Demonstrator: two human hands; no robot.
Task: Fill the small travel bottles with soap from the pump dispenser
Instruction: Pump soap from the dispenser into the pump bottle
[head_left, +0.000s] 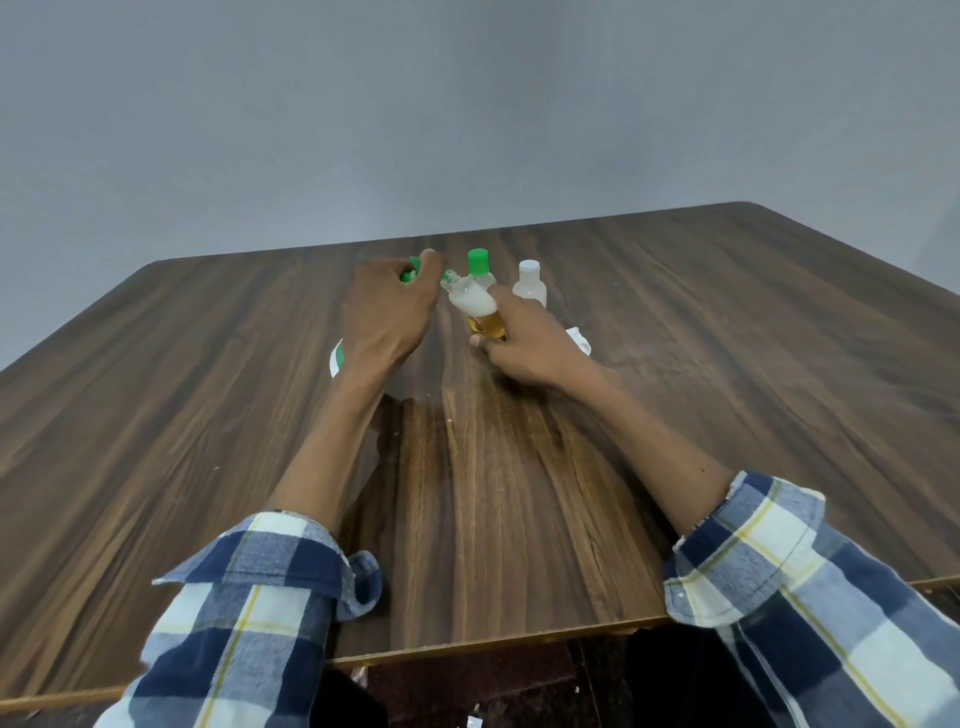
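My left hand (387, 306) lies over the green pump head (410, 271) of the soap dispenser (337, 359), whose white and green body peeks out below my wrist. My right hand (519, 340) grips a small uncapped travel bottle (475, 304), tilted with its open neck toward the pump. That bottle holds white foam above amber liquid. Behind it stand a green-capped bottle (479, 265) and a white-capped clear bottle (530, 283), both upright.
Everything sits on a dark wooden table (727, 364) against a grey wall. A small white object (581, 339) lies just right of my right hand. The table's near edge runs below my plaid sleeves.
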